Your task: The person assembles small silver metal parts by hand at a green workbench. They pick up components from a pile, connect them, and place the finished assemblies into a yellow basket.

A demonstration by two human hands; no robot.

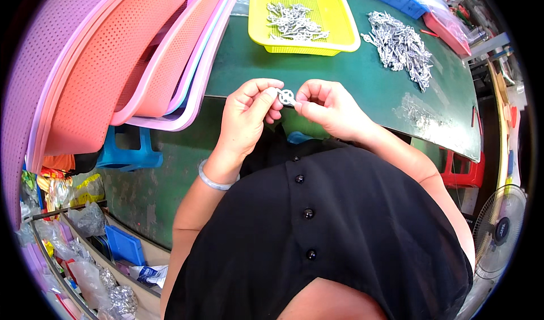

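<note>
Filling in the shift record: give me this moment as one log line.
left hand + right hand: pinch small round silver metal part | above green table edge | yellow plastic basket behind

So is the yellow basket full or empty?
Neither: the yellow basket is only partly filled. A small heap of silvery metal pieces lies inside, with bare mesh floor around it.

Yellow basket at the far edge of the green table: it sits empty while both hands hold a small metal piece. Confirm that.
Not empty. The head view shows the yellow basket holding a scatter of silver metal pieces. The rest stands: the left hand and right hand pinch a small metal piece between them.
</note>
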